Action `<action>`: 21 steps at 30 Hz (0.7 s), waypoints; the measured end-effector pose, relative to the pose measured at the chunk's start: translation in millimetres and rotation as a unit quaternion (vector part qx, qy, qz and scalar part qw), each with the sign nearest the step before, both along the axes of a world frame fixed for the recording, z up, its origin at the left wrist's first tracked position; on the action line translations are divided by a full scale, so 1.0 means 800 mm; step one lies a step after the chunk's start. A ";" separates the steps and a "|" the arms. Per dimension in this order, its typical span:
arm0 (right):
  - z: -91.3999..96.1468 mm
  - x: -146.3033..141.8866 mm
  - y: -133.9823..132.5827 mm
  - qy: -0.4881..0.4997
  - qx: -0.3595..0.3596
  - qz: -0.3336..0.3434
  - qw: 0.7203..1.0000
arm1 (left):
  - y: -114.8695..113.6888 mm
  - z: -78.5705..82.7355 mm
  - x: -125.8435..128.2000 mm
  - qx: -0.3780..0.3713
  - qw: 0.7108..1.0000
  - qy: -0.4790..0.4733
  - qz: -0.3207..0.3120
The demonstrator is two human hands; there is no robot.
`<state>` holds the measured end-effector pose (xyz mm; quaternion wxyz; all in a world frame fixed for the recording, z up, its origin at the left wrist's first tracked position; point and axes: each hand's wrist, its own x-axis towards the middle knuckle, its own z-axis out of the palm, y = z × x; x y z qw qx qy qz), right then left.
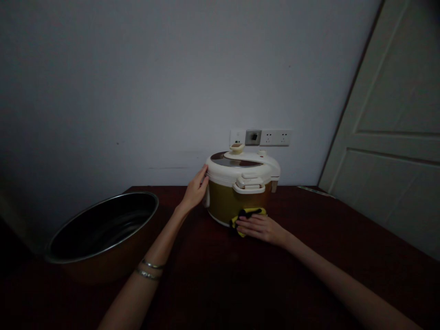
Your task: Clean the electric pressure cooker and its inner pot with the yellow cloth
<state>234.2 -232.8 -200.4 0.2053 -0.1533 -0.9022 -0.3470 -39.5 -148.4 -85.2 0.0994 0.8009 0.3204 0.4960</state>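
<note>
While left hand [196,189] cups the cooker [225,201] (fingers open), right hand [263,228] — flat — presses cloth [255,211].

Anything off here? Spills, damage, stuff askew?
Nothing spilled or askew. The cooker stands upright, lid on; left hand at the lid's rim, right hand pressing a cloth to its lower front. One oddity: the middle wall socket is dark between white ones; too dim to tell if damaged.
</note>
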 end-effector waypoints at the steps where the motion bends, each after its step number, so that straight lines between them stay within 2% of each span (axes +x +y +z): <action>1: -0.005 0.017 -0.005 0.004 -0.013 -0.018 1.000 | 0.000 0.000 0.000 -0.002 1.000 -0.005 -0.001; 4: -0.013 0.045 -0.015 -0.001 -0.046 -0.062 0.997 | 0.000 0.000 0.000 -0.013 0.999 -0.032 -0.015; 7: -0.005 0.032 -0.022 -0.015 -0.036 -0.057 0.998 | 0.001 0.004 -0.003 -0.041 0.995 -0.075 -0.044; 9: 0.010 0.003 -0.023 -0.013 -0.016 -0.047 0.999 | 0.002 0.006 -0.006 -0.069 0.991 -0.099 -0.064; 11: 0.030 -0.041 -0.019 0.006 0.003 -0.065 0.998 | 0.002 0.008 -0.007 -0.098 0.985 -0.120 -0.082; 17: 0.106 -0.183 0.022 0.131 0.050 -0.219 0.966 | 0.002 0.005 -0.011 -0.119 0.974 -0.155 -0.117; 19: 0.122 -0.210 0.034 0.163 0.044 -0.260 0.951 | 0.006 0.002 -0.013 -0.127 0.971 -0.164 -0.123; 21: 0.123 -0.222 0.040 0.178 0.038 -0.282 0.942 | 0.010 0.000 -0.016 -0.137 0.967 -0.169 -0.131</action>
